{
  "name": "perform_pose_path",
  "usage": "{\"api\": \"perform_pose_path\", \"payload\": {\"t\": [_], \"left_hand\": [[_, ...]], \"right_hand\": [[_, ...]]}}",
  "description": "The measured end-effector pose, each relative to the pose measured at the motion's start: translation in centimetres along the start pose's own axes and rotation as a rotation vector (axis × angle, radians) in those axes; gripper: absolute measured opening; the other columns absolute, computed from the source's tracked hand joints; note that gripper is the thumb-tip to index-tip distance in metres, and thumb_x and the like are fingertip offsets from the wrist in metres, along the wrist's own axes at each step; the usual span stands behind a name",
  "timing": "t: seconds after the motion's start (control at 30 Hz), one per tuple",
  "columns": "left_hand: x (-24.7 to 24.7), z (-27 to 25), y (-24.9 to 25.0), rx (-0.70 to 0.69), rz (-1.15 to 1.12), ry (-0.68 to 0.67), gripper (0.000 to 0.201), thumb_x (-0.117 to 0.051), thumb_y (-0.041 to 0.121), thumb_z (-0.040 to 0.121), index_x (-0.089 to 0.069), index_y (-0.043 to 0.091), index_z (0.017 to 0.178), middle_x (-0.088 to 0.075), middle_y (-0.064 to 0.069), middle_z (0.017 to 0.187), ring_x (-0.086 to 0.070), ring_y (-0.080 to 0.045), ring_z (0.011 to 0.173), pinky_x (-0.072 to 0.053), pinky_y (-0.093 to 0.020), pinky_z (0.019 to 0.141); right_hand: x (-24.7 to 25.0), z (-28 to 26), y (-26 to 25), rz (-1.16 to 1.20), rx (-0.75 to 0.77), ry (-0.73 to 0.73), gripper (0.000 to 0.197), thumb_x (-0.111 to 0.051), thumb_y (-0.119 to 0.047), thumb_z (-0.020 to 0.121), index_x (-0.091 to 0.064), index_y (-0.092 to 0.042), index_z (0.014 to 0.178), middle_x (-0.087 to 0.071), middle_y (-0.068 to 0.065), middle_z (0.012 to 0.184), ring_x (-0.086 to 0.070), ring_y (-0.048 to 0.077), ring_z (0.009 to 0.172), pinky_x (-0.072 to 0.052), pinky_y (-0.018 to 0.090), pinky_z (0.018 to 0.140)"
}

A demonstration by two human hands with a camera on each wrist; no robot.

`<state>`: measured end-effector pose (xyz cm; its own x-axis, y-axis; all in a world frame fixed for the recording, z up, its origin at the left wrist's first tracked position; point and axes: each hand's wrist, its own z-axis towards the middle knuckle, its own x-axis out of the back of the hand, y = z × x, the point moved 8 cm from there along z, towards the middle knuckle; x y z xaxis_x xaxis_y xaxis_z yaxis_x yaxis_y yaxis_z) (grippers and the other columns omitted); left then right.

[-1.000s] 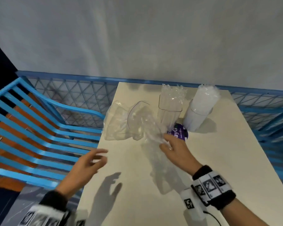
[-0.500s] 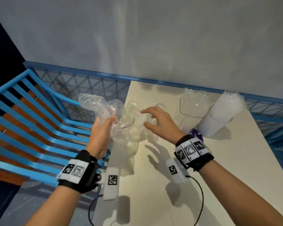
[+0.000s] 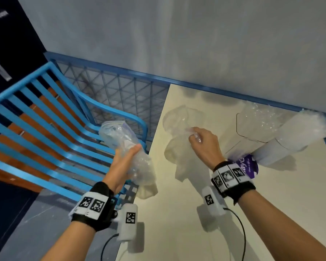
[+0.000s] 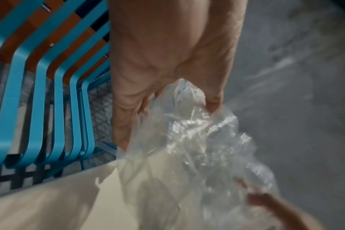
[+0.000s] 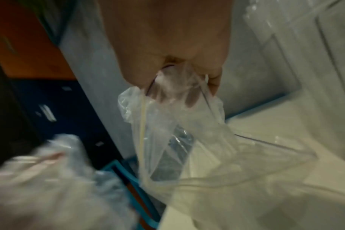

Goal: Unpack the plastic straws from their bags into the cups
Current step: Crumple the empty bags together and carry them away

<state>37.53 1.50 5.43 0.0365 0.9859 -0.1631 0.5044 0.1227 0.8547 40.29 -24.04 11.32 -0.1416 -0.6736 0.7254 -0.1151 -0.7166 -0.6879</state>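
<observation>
My left hand [image 3: 129, 157] grips a crumpled clear plastic bag [image 3: 120, 140] just past the table's left edge, above the blue chair. The left wrist view shows the fingers [image 4: 128, 118] curled into that bag [image 4: 187, 137]. My right hand [image 3: 194, 134] pinches a second clear bag [image 3: 181, 119] over the table; in the right wrist view this bag [image 5: 177, 124] hangs from the fingertips. To the right stand a clear cup [image 3: 252, 129] of clear straws and a cup [image 3: 282, 147] packed with white straws. I cannot tell whether either bag holds straws.
The cream table [image 3: 233, 213] has a purple-labelled item [image 3: 247, 166] behind my right wrist. A blue slatted chair [image 3: 45, 119] stands at the left, a blue mesh fence [image 3: 120, 91] behind it, and a grey wall runs along the back.
My hands have drawn apart. The left one carried its crumpled bag left and down off the table edge; the right one now pinches the other bag near the cups.
</observation>
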Motion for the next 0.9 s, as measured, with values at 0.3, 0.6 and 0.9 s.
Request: {"api": "perform_pose_path", "payload": {"t": [0.3,0.6,0.9], "left_hand": [[-10.9,-3.4,2.0,0.173,0.198,-0.445,0.103,-0.022,0.088,0.064,-0.047,0.025,0.141,-0.06,0.001,0.135,-0.057,-0.018,0.123,-0.047,-0.038,0.101],[-11.3,-8.1,12.3,-0.796,0.62,-0.149,0.034,-0.067,0.041,0.085,-0.065,0.029,0.117,-0.066,0.011,0.122,-0.057,-0.008,0.118,-0.046,-0.033,0.101],[-15.6,-6.6,2.4,-0.492,0.897,-0.38,0.134,-0.079,0.068,0.051,0.017,0.056,0.143,-0.013,0.019,0.159,-0.022,-0.017,0.146,-0.023,-0.062,0.112]], "right_hand": [[-1.9,-4.8,-2.8,0.193,0.078,-0.327,0.062,-0.074,-0.013,0.077,-0.049,-0.025,0.132,-0.065,-0.009,0.106,-0.058,-0.018,0.085,-0.041,0.001,0.072],[1.9,-6.7,-1.8,-0.516,0.469,-0.127,0.07,-0.062,0.015,0.071,-0.055,-0.019,0.132,-0.061,0.014,0.107,-0.056,0.034,0.103,-0.044,0.035,0.059],[8.9,-9.4,-1.7,0.765,0.08,0.132,0.017,-0.062,-0.001,0.082,-0.06,-0.016,0.089,-0.063,-0.002,0.086,-0.06,0.012,0.078,-0.05,0.022,0.064]]}}
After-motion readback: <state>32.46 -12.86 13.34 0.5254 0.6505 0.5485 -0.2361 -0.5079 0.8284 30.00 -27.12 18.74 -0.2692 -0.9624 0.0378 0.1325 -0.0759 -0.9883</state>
